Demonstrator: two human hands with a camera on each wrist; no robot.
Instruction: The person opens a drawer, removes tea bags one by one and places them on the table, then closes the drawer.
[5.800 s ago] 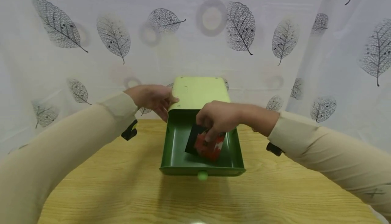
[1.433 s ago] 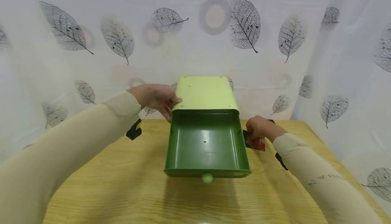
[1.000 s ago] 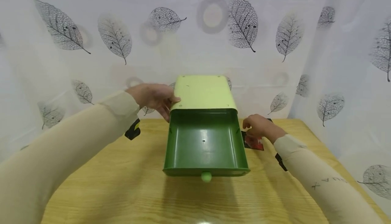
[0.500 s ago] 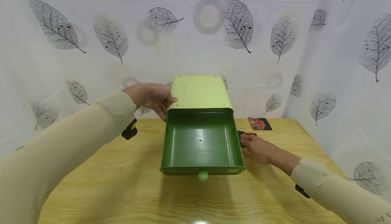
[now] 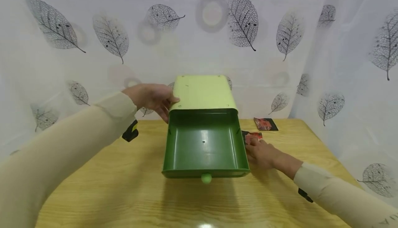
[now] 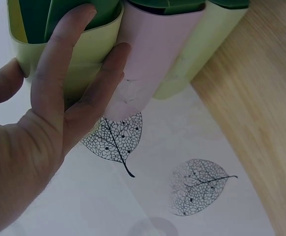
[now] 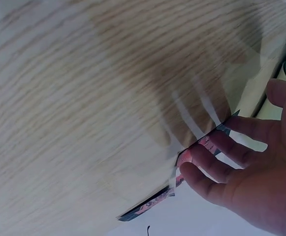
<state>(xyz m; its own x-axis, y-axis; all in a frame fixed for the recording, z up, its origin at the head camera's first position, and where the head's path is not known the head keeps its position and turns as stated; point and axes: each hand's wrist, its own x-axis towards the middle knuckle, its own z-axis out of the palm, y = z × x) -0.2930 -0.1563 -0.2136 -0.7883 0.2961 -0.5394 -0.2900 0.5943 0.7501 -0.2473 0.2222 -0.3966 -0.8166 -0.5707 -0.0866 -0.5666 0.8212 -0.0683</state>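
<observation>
A small chest of drawers with a pale yellow-green top [image 5: 202, 93] stands on the table, its dark green drawer [image 5: 203, 152] pulled out towards me. My left hand [image 5: 152, 98] steadies the chest's upper left edge, thumb on the top and long fingers stretched along the side. The left wrist view has these fingers [image 6: 54, 78] against the top unit. To the right of the drawer, my right hand [image 5: 262, 153] touches a flat black-and-red packet [image 5: 254, 136] with loosely extended fingers. A similar packet [image 5: 265, 124] lies farther back.
Below the top unit, a pink unit [image 6: 152, 54] and another yellow-green one [image 6: 202, 54] show in the left wrist view. The wooden table [image 5: 124, 186] meets a leaf-patterned white curtain [image 5: 192, 45] behind. A round knob [image 5: 206, 178] sticks out from the drawer front.
My right hand has carried the red-and-black packet from the drawer to the table on the right and let go of it. Then it has lowered towards me beside the packet. My left hand stays put.
</observation>
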